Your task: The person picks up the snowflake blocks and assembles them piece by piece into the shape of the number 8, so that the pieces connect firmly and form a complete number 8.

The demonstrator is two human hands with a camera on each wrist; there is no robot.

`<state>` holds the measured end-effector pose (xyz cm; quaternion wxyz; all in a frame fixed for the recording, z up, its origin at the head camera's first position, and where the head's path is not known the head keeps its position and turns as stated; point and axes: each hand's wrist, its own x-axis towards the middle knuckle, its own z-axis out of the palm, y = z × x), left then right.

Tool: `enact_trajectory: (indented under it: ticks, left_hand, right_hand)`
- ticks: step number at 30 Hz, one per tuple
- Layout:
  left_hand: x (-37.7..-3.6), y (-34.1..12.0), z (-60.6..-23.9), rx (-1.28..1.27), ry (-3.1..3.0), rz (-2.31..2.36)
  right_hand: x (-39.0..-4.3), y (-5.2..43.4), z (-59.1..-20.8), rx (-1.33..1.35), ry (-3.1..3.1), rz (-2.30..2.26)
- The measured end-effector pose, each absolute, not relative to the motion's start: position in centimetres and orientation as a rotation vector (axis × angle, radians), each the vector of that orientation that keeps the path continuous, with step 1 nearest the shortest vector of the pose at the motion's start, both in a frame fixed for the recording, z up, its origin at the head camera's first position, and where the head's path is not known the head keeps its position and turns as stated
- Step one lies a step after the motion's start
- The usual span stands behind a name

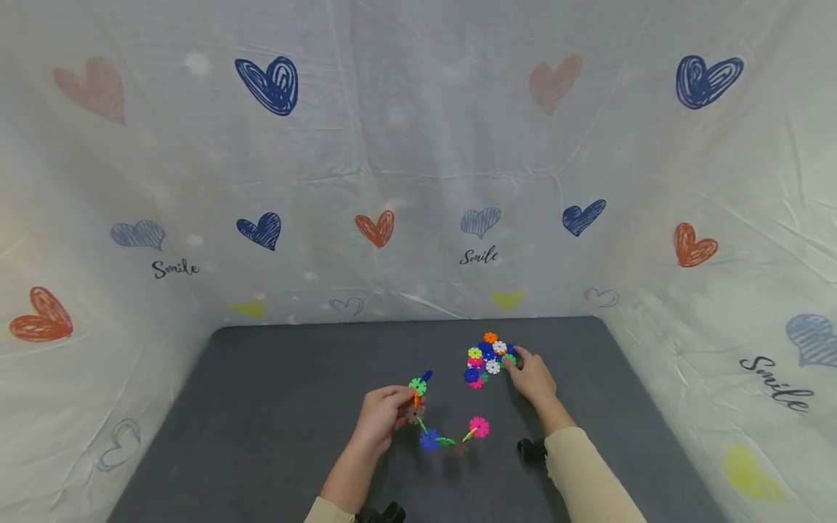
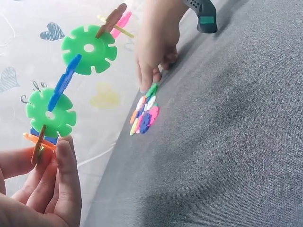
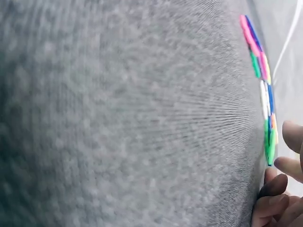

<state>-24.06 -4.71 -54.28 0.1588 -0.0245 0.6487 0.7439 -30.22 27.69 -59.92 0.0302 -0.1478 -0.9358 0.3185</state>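
In the head view my left hand (image 1: 379, 415) pinches a chain of notched plastic snowflake discs (image 1: 429, 440) near one end. The chain curves down and rightward through blue, green, brown and yellow discs to a pink disc (image 1: 479, 427). Close up in the left wrist view, thumb and fingertips hold it around an orange disc (image 2: 33, 139) and a brown one, with a green disc (image 2: 51, 112) just above. My right hand (image 1: 532, 378) reaches to the right side of a pile of loose discs (image 1: 492, 367). In the right wrist view its spread fingers (image 3: 286, 166) touch the pile's edge beside a green disc (image 3: 271, 146).
The pile lies flat on a dark grey cloth-covered table (image 1: 294, 407), toward its back edge. A white curtain (image 1: 418, 145) printed with hearts hangs behind and at both sides. Black wrist straps (image 1: 531, 450) show by both sleeves.
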Motion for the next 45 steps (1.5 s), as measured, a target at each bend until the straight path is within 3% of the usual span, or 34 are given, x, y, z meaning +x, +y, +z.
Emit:
enact_trajectory:
  ticks: [12, 22, 30, 45]
  left_hand:
    - [-23.9, -4.5, -54.3, -0.071, 1.864, 2.103]
    - [-23.9, -4.4, -54.6, -0.116, 1.872, 2.102]
    - [-24.0, -4.4, -54.9, -0.169, 1.949, 2.075]
    - [-24.0, -3.8, -54.9, -0.164, 1.951, 2.129]
  right_hand:
    - [-30.0, 27.9, -60.3, -0.533, -2.819, 0.931]
    - [-28.9, 27.7, -59.6, -0.587, -2.482, 1.397]
    - [-27.8, 24.4, -56.7, -0.348, -2.443, 1.739]
    - [-25.0, 17.8, -53.6, 0.098, -2.551, 1.835]
